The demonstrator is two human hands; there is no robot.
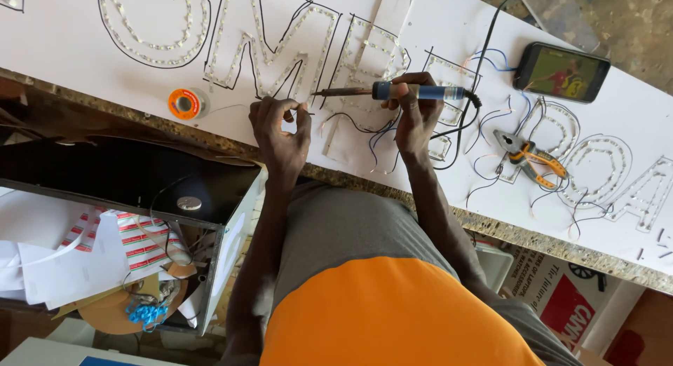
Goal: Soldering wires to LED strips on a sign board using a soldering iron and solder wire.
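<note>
The right hand is wrapped shut around the blue handle of a soldering iron, which lies nearly level, its dark metal tip pointing across toward the other hand. The left hand has its fingertips pressed together, pinching a thin strand of solder wire and the end of a black wire just beside the iron's tip; how much the tip touches them I cannot tell.

Under both grips lies a white sign board with outlined letters filled by rows of small LED modules. Loose black wires curl on the board between the two hands and below the iron.

Out from the left hand, following the strand away from the iron, an orange solder spool lies flat near the board's edge. On the far side of the right hand, away from the iron's tip, orange-handled pliers lie among more wires. Beyond them, further up the board, a phone lies with its screen lit. The iron's black cord runs up from the handle's end past the phone.

Below the board's edge, under the left forearm, an open box holds papers and blue ribbon.
</note>
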